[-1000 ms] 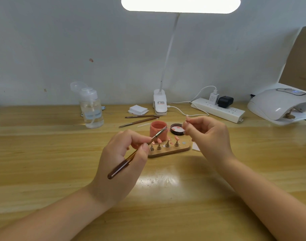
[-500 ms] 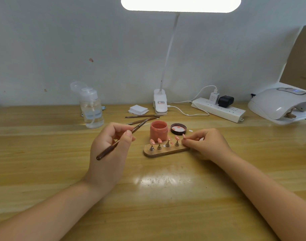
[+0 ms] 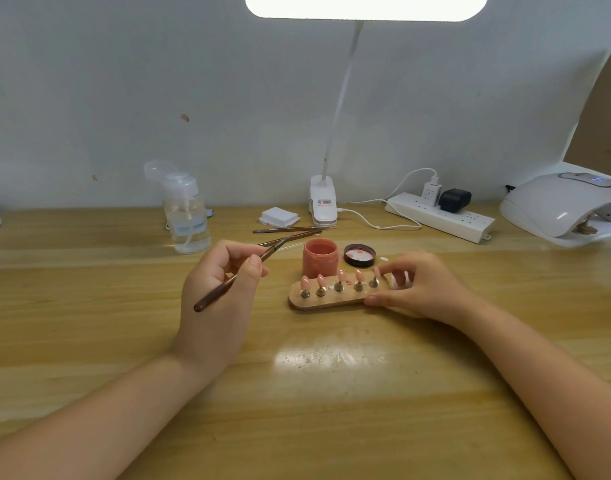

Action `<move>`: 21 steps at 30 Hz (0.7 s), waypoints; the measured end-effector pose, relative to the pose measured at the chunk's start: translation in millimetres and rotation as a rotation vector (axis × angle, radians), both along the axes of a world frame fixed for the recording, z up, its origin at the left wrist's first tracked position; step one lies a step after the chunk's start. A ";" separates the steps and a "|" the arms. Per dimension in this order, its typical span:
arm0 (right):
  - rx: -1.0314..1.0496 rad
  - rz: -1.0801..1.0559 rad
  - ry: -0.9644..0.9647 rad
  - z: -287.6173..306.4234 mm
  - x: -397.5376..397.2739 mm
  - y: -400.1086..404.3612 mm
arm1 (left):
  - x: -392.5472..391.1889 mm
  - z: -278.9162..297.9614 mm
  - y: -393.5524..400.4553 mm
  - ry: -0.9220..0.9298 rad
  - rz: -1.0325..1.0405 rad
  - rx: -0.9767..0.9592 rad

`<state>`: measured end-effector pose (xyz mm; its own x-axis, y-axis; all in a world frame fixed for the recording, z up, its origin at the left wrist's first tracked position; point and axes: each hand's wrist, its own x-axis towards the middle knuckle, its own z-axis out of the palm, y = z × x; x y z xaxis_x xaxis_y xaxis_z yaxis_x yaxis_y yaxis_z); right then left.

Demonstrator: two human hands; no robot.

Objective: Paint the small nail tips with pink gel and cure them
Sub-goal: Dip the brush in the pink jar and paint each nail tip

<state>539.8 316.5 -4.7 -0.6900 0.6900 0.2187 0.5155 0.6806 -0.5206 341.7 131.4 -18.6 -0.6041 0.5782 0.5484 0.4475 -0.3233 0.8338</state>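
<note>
1. Hands first, nearest us: our left hand [image 3: 221, 292] pinches a dark brush [image 3: 234, 278] between thumb and fingers, its tip pointing up toward the back.
2. Our right hand [image 3: 418, 289] grips the right end of the wooden holder [image 3: 332, 301] — thumb on its front edge, fingers curled behind the last stand.
3. Five pink nail tips [image 3: 338, 277] stand in a row on it.
4. Just behind sit the pink gel jar [image 3: 320, 257] and its lid [image 3: 359, 255].
5. Farthest right — the white curing lamp [image 3: 564, 206].

Two bare forearms, left hand [image 3: 221, 289], right hand [image 3: 425, 289], no sleeves
</note>
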 end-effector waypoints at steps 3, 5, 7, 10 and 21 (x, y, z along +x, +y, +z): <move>0.075 0.038 0.180 6.3 1.0 -4.5 | -7.0 2.7 0.6 0.057 0.034 0.008; 0.140 0.085 0.264 11.2 1.1 -7.7 | -15.3 4.3 1.3 0.083 0.071 0.010; 0.215 0.132 0.315 15.2 0.1 -11.6 | -23.5 4.2 2.5 0.045 0.102 0.024; 0.259 0.152 0.389 18.1 -3.0 -18.1 | -27.1 2.9 4.9 -0.045 0.088 0.042; 0.156 0.098 0.569 19.9 -7.0 -31.6 | 1.8 12.0 3.9 -0.174 -0.176 0.180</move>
